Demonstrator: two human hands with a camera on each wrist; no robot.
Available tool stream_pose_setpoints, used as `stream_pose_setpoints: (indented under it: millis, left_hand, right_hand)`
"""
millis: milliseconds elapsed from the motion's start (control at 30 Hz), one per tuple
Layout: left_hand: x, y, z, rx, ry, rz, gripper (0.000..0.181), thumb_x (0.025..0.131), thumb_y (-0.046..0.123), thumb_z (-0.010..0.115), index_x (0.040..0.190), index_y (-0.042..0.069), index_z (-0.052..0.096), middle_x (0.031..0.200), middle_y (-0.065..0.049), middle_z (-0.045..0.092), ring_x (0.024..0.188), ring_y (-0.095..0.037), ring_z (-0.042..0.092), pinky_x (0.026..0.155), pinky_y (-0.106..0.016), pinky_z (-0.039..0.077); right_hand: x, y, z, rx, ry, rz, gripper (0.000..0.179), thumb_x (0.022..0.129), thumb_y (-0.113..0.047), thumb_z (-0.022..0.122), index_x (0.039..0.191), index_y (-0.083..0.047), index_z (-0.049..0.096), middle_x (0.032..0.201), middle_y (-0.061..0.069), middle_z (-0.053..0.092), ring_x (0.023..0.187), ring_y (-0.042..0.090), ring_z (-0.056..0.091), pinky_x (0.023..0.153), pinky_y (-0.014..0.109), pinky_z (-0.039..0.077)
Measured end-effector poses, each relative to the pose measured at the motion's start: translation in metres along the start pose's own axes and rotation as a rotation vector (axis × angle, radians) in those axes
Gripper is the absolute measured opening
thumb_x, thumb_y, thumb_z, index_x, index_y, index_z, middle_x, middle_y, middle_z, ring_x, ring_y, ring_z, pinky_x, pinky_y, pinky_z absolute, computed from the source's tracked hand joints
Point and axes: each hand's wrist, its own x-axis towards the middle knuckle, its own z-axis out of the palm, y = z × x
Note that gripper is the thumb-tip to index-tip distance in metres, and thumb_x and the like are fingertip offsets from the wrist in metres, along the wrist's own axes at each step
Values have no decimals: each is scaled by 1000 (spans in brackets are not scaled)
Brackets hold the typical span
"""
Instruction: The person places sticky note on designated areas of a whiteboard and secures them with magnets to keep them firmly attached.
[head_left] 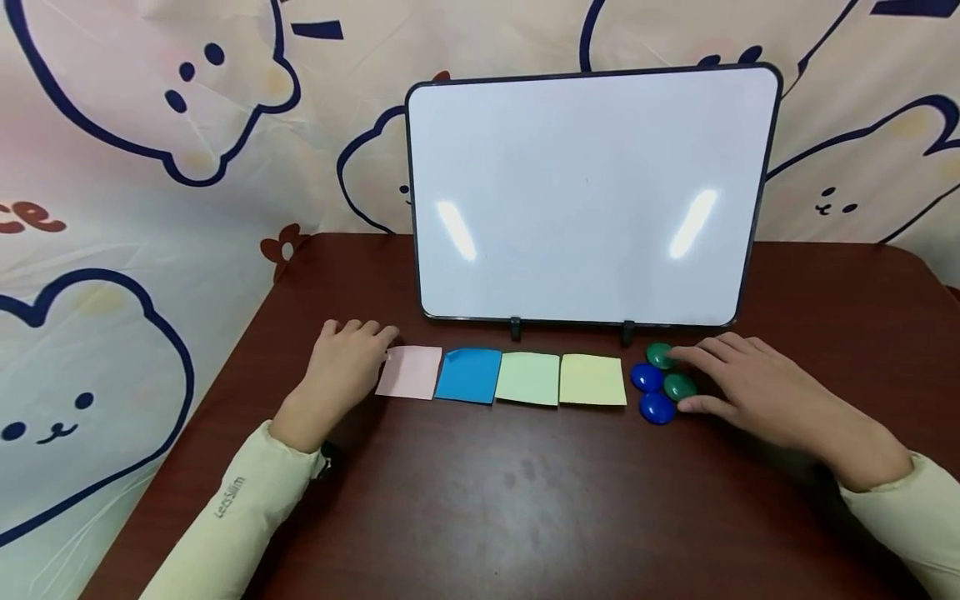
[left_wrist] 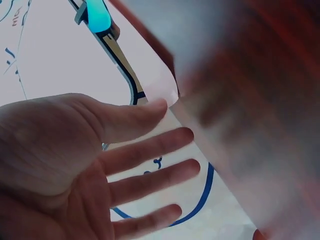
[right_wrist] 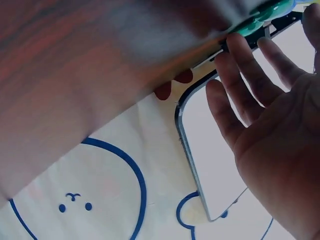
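A row of square sticky notes runs along the table: pink (head_left: 409, 372), blue (head_left: 468, 375), pale green (head_left: 528, 379) and pale yellow (head_left: 592, 380). My left hand (head_left: 348, 358) rests at the pink note's left edge, fingers extended; in the left wrist view the thumb tip meets a corner of that note (left_wrist: 159, 80). Right of the row, two glossy green discs (head_left: 681, 387) and two blue discs (head_left: 657, 408) lie clustered. My right hand (head_left: 772, 396) has its index fingertip at the far green disc (head_left: 659, 356) and its thumb beside the nearer one, fingers loosely spread.
Behind the notes a black-framed whiteboard (head_left: 585, 200) stands upright on small black feet (head_left: 515, 328). The dark wooden table (head_left: 480, 508) extends toward me. A cloth printed with cartoon bears (head_left: 97, 358) hangs behind and to the left.
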Motion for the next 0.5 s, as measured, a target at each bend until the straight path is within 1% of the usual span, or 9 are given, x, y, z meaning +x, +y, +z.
stream_pose_setpoints:
  millis: [67,133,233,333,500]
  left_hand:
    - [0,1,1,-14,0,20,33,91,12,70,123,11,68,115,-15,72,102,-34,68,88,-54,51]
    - [0,2,1,-28,-4,39,31,90,11,72,121,10,69,112,-14,73,98,-32,69,83,-51,53]
    - [1,2,2,-41,-12,56,29,88,7,73,117,11,71,106,-12,75,92,-29,69,77,-47,53]
    - [3,2,3,-46,-21,58,26,87,6,73,113,11,73,101,-11,75,87,-27,69,74,-44,53]
    - [4,2,3,-48,-26,62,21,89,7,72,109,11,73,98,-11,75,84,-26,69,72,-43,52]
  right_hand:
    - [0,2,-2,26,-28,15,62,87,-59,67,135,-21,58,121,0,65,117,23,55,96,50,47]
    - [1,3,-3,40,-54,12,61,86,-62,66,130,-20,61,120,0,66,114,23,58,94,52,48]
    - [1,5,-4,55,-80,8,58,85,-63,67,125,-21,65,118,-1,67,110,21,61,94,53,50]
    - [1,6,-4,49,-83,2,53,85,-58,70,122,-22,66,116,-3,67,108,20,62,92,51,52]
    - [0,7,-4,39,-62,-17,50,85,-54,73,121,-21,67,112,-4,66,103,17,62,89,48,54]
